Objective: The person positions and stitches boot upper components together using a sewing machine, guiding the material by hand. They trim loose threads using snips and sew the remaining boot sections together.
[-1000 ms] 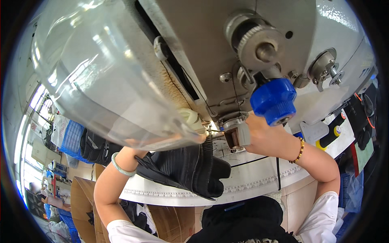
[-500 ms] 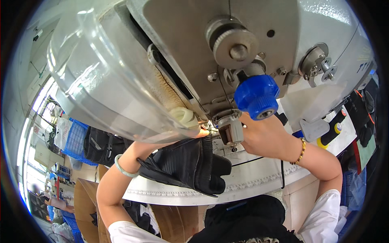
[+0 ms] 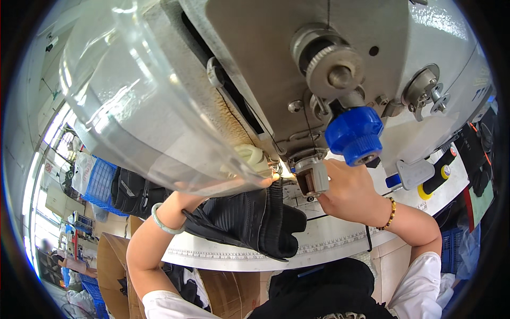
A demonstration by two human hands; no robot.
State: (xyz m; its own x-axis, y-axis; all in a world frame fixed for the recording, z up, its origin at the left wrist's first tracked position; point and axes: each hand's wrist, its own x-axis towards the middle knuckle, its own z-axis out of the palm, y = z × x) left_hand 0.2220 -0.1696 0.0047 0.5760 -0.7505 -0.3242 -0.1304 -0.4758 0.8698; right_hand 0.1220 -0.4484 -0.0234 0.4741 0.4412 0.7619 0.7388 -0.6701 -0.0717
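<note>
The machine (image 3: pixel 249 58) overhung the bench (image 3: pixel 212 260), where the black piece (image 3: pixel 231 218) lay lengthwise left to right, just nearside of the left hand (image 3: pixel 234 187), the closer one. The right hand (image 3: pixel 356 194) was farther right; neither hand's finger grip could be told.

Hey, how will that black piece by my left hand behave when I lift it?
The black piece probably sags, since it lies in folds. Its ribbed band looks thicker, so it may stay stiffer. Rolling seems unlikely, given its uneven shape.

Black ribbed fabric piece (image 3: pixel 231 217), bulky, bunched into folds, lying on white tabletop (image 3: pixel 324 250).
</note>
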